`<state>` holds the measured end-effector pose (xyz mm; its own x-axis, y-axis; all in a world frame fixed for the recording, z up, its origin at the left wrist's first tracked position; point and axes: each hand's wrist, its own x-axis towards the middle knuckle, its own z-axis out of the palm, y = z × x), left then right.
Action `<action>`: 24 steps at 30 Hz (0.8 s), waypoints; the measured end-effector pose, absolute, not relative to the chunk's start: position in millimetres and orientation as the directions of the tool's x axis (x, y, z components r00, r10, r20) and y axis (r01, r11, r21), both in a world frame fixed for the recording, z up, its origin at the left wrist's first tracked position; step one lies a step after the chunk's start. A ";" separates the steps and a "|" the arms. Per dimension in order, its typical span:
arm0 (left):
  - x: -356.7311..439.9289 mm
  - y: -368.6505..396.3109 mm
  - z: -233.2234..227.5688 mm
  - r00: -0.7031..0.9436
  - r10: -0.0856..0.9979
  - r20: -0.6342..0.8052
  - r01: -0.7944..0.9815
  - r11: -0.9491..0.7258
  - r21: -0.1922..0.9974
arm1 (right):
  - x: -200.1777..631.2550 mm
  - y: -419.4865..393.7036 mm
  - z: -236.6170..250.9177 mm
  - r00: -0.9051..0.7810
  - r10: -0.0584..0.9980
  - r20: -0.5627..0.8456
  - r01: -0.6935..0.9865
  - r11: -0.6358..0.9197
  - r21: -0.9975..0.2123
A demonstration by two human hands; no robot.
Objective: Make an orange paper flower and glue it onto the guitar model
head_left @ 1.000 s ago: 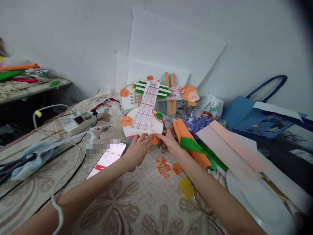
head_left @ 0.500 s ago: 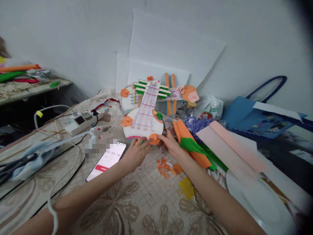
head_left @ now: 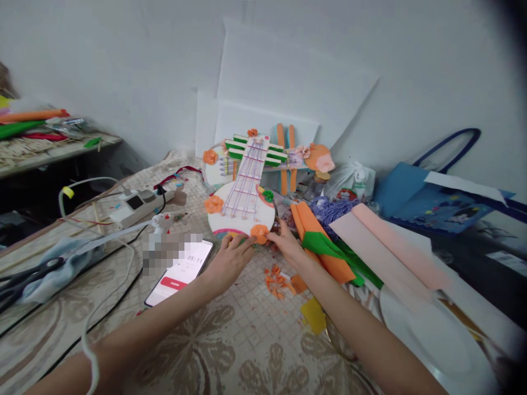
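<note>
A handmade toy guitar (head_left: 242, 192) with a white body, purple strings and green-edged pegs leans against a second decorated piece behind it. My left hand (head_left: 230, 260) has its fingers over the guitar's lower edge, the thumb side hidden underneath. At the lower right of the body sits an orange paper flower (head_left: 259, 233). My right hand (head_left: 288, 244) pinches this flower's right side, thumb and forefinger against it. Another orange flower (head_left: 213, 204) and a green one (head_left: 268, 196) decorate the body's sides.
Left of my hands lie a phone (head_left: 181, 274) showing a timer, a glue gun (head_left: 162, 222), a power strip (head_left: 135, 208), cables and black scissors (head_left: 37, 274). Orange scraps (head_left: 275, 282), folded crepe paper (head_left: 321, 241), purple yarn (head_left: 333, 211) and a blue bag (head_left: 436, 192) are to the right.
My left hand has shifted slightly left and down along the guitar's edge. The right fingers stay at the orange flower, slightly repositioned. The timer advanced a second.
</note>
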<state>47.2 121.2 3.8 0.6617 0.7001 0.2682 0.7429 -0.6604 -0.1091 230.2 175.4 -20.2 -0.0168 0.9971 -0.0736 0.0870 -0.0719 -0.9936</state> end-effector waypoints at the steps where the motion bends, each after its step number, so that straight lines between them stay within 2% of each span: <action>1: 47.5 121.5 3.8 0.657 0.703 0.272 0.747 -0.656 -0.107 | 230.2 174.5 -19.5 -0.028 0.997 -0.070 0.072 -0.068 -0.995; 8: 54.3 123.7 3.4 0.682 0.674 0.284 0.724 -0.676 -0.135 | 229.9 173.1 -20.1 -0.035 0.998 -0.061 0.005 -0.061 -0.998; 19: 51.7 123.5 -5.1 0.667 0.679 0.307 0.737 -0.663 -0.132 | 225.4 167.9 -13.8 -0.018 1.000 -0.011 0.004 -0.011 -1.000; 24: 50.0 122.4 -5.4 0.666 0.686 0.293 0.739 -0.661 -0.131 | 225.4 165.6 -12.1 -0.004 0.999 -0.035 0.013 -0.035 -0.999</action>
<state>50.0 122.4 -5.4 0.6657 0.6863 0.2930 0.7390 -0.6608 -0.1312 225.4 165.6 -12.1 -0.0039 0.9994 -0.0349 0.0126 -0.0348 -0.9993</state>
